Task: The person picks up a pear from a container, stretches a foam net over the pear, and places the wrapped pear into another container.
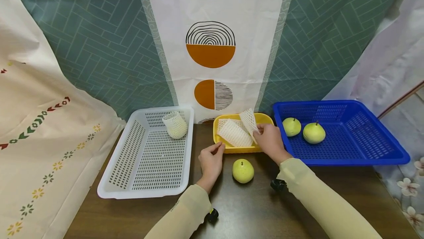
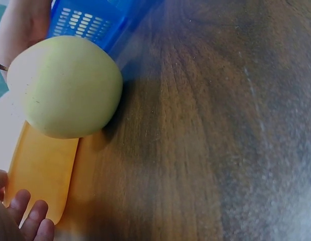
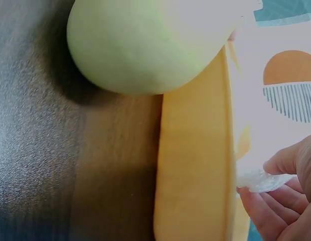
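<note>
Our right hand (image 1: 271, 141) pinches a net (image 1: 249, 121) over the tray (image 1: 243, 150); whether our left hand (image 1: 211, 161), at its near-left corner, grips, we cannot tell. A pear (image 1: 243, 171) sits in front.

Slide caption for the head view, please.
Right hand pinching a white foam net at the yellow tray, left hand by its near corner, a pear on the table in front.
</note>
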The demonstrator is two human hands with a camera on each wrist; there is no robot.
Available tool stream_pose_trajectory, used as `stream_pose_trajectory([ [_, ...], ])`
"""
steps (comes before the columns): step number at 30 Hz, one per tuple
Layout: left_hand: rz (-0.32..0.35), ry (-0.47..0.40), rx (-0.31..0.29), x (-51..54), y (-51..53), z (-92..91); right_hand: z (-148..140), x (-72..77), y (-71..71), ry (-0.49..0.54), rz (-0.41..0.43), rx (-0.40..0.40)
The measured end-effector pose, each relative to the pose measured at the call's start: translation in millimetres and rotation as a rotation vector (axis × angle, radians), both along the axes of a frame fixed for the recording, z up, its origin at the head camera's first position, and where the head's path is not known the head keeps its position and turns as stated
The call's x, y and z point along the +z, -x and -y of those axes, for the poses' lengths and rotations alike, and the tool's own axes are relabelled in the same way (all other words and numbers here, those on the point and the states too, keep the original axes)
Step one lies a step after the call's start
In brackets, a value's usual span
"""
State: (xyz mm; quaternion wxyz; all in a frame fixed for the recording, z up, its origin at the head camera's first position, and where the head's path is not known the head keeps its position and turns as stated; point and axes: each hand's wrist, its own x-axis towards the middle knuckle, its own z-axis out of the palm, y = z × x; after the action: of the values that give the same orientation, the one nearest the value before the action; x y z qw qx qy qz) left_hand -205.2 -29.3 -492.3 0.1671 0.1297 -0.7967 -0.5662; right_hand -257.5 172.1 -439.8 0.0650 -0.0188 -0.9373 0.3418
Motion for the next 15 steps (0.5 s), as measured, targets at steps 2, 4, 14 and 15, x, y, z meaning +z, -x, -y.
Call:
stream_pose_trajectory([
  [2, -0.002, -0.003, -0.001, -0.1, 0.2, 0.2, 1, 2.6, -1.1, 0.01, -0.013, 0.0],
  [4, 0.001, -0.004, -0.003, -0.4, 0.6, 0.4, 1, 5.3, -2.4, 0.018, -0.027, 0.004],
  [14, -0.008, -0.006, -0.013, 4.0, 1.7, 0.2, 7, 30.4, -23.2, 0.095, -0.076, 0.068],
  [15, -0.018, -0.008, -0.013, 7.6, 1.5, -0.3, 8, 33.4, -26.4, 0.106, -0.078, 0.076],
])
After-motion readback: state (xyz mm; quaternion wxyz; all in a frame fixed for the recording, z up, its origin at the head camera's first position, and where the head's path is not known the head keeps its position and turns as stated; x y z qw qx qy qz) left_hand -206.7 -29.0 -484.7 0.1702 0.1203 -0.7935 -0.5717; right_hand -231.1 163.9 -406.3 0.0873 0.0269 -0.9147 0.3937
